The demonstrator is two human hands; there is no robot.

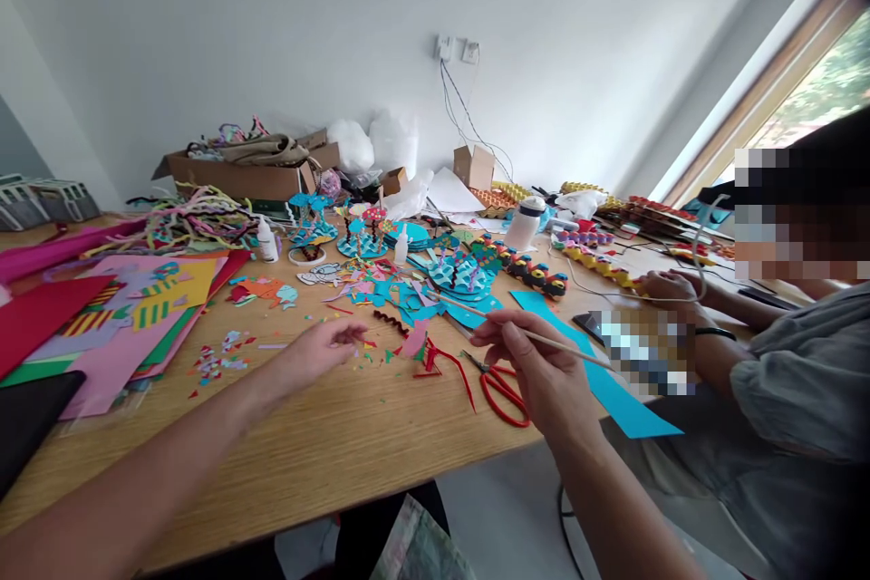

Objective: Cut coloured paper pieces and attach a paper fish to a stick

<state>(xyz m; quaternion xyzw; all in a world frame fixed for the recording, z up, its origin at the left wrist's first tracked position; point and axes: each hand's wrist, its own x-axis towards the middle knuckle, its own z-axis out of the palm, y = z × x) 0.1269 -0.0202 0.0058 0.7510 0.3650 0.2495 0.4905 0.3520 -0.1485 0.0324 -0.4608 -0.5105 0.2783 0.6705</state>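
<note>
My right hand (536,362) is closed around a thin wooden stick (567,347), which slants from upper left to lower right. Below that hand lie scissors (504,399) with red handles. My left hand (323,353) hovers over the table with loosely bent fingers and nothing visible in them. Between the hands are a dark brown pipe cleaner (390,321), red pipe cleaners (462,369) and a pink paper piece (414,340). A strip of blue paper (635,403) passes behind my right hand and hangs over the table edge.
Coloured paper sheets (112,362) are stacked at left. Blue paper scraps (381,290), glue bottles (266,240) and decorated blue paper crafts (466,270) fill the middle. A cardboard box (235,178) stands at the back. Another person (795,353) sits at right, near a phone (590,324).
</note>
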